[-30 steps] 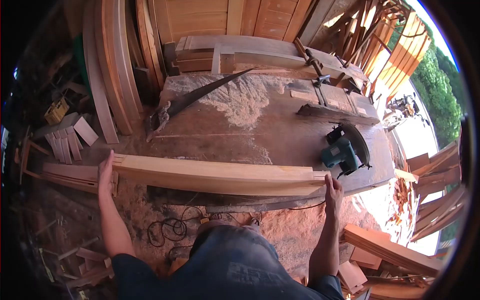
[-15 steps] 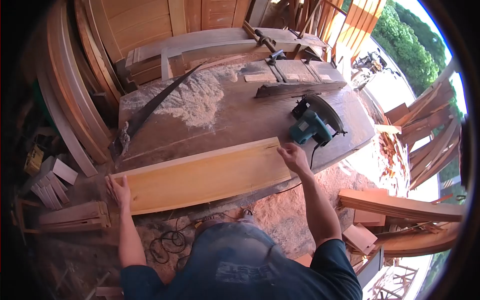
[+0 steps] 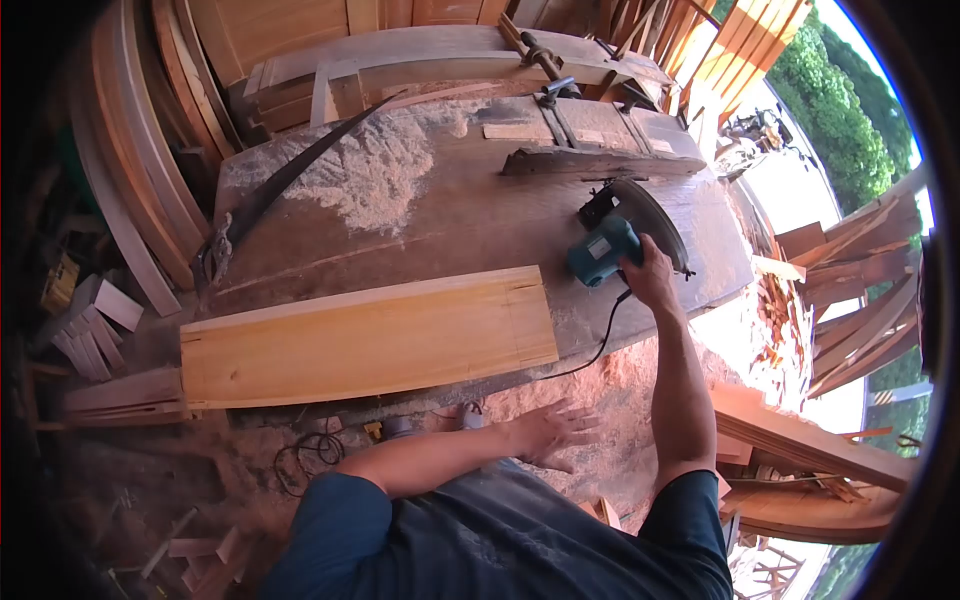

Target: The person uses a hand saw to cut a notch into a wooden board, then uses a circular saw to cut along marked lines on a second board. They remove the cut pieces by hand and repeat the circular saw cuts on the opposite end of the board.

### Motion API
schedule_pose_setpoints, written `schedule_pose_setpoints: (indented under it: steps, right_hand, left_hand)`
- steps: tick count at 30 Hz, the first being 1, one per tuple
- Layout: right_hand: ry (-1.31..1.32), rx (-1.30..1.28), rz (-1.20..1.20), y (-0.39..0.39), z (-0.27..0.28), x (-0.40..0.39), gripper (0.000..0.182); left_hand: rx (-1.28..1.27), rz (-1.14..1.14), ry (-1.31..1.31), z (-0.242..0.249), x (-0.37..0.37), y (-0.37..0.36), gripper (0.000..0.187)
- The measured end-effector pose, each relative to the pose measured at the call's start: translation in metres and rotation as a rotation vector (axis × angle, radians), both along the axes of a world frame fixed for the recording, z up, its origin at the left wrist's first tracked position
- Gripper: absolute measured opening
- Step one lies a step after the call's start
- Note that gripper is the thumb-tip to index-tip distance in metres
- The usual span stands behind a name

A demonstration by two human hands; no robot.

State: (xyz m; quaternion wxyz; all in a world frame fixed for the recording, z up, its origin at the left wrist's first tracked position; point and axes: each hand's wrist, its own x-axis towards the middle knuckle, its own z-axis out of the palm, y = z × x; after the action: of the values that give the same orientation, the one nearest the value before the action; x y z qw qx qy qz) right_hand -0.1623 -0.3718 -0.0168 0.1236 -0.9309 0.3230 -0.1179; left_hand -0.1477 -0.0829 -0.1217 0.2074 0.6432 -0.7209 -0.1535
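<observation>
A teal circular saw (image 3: 605, 250) rests on the worktable (image 3: 440, 225), its round guard toward the far right. My right hand (image 3: 653, 272) is wrapped round the saw's rear handle. In front of my body, short of the table's near edge, my left hand (image 3: 552, 434) hangs with its fingers spread, holding nothing. A wide, pale yellow wooden board (image 3: 370, 340) lies along the near side of the table, left of the saw. The saw's black cord (image 3: 607, 335) runs down over the table edge.
A long handsaw (image 3: 290, 178) lies at the table's left beside a sawdust pile (image 3: 385, 180). Clamps (image 3: 550, 92) and a dark wooden beam (image 3: 600, 162) are at the back. Curved boards (image 3: 130, 150) lean on the left. Stacked planks (image 3: 800, 430) stand at right; offcuts and cable litter the floor.
My right hand has left the board's right end and taken hold of the circular saw's handle. My left hand has let go of the board's left end and swung right across my body.
</observation>
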Motion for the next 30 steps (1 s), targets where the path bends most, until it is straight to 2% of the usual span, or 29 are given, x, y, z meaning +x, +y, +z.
schedule_pose_setpoints:
  steps: [2, 3, 4, 5, 7, 10, 13, 16, 19, 22, 25, 27, 29, 30]
  right_hand:
    - [0.0, 0.059, 0.024, 0.005, 0.009, -0.001, 0.047]
    - [0.008, 0.054, 0.014, 0.005, 0.013, 0.003, 0.045]
    - [0.03, 0.066, 0.016, 0.006, 0.019, 0.006, 0.044]
    - [0.052, 0.08, 0.017, 0.007, 0.024, 0.009, 0.042]
    - [0.076, 0.138, 0.023, 0.005, 0.022, 0.011, 0.04]
    - [0.051, 0.2, 0.033, -0.004, 0.02, 0.016, 0.039]
    - [0.061, 0.208, 0.005, 0.001, 0.027, 0.014, 0.04]
    - [0.041, 0.213, 0.0, 0.0, 0.025, 0.013, 0.039]
    - [0.02, 0.204, 0.002, 0.001, 0.026, 0.012, 0.039]
    - [0.014, 0.194, 0.002, 0.003, 0.029, 0.011, 0.038]
    - [0.017, 0.237, 0.005, 0.004, 0.033, 0.011, 0.04]
    - [0.003, 0.24, 0.021, 0.001, 0.029, 0.012, 0.039]
    - [-0.019, 0.248, 0.069, -0.001, 0.027, 0.014, 0.037]
    - [-0.037, 0.258, 0.103, -0.002, 0.027, 0.015, 0.035]
  left_hand:
    - [-0.038, 0.004, -0.002, 0.009, 0.012, 0.031, 0.077]
    - [0.075, 0.225, 0.009, 0.019, 0.056, 0.039, 0.077]
    - [0.131, 0.445, -0.133, -0.012, 0.097, 0.045, 0.076]
    - [0.0, 0.693, -0.095, -0.005, 0.131, 0.055, 0.063]
    - [0.075, 1.05, -0.182, -0.001, 0.171, 0.05, 0.051]
    - [-0.158, 0.634, 0.056, 0.013, 0.153, 0.014, 0.035]
    - [-0.118, 0.635, 0.052, 0.016, 0.128, -0.022, 0.028]
    - [-0.057, 0.613, 0.056, 0.01, 0.13, -0.027, 0.018]
    - [-0.229, 0.595, -0.049, 0.006, 0.13, -0.028, 0.008]
    - [-0.163, 0.868, 0.693, 0.011, 0.131, -0.017, 0.011]
    - [-0.09, 0.767, 0.948, 0.01, 0.136, 0.028, 0.016]
    - [0.564, 0.517, 0.833, 0.064, 0.106, 0.061, 0.018]
    - [0.592, -0.015, 0.43, 0.064, 0.08, 0.081, 0.019]
    - [0.473, 0.137, 0.395, 0.06, 0.08, 0.079, 0.02]
